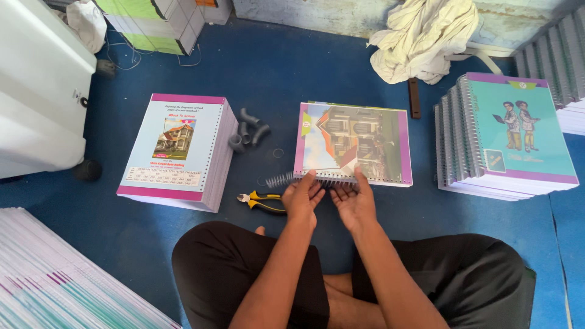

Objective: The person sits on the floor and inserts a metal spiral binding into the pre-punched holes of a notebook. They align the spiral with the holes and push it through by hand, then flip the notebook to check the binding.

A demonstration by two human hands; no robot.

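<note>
A notebook [359, 140] with a glossy house-picture cover and purple border lies on the blue floor in front of me. A metal spiral coil [281, 179] runs along its near edge and sticks out to the left. My left hand [302, 198] rests on the coil and the notebook's near edge, fingers bent over it. Close beside it, my right hand [353, 201] touches the same edge with fingers spread along the coil. Yellow-and-black pliers [262, 201] lie just left of my left hand.
A stack of unbound notebooks [180, 149] with punched edges stands to the left. A pile of spiral-bound teal notebooks [506, 140] sits at right. Grey pipe pieces [248, 129], a white machine [36, 85], a crumpled cloth [426, 36] and loose sheets [67, 286] surround me.
</note>
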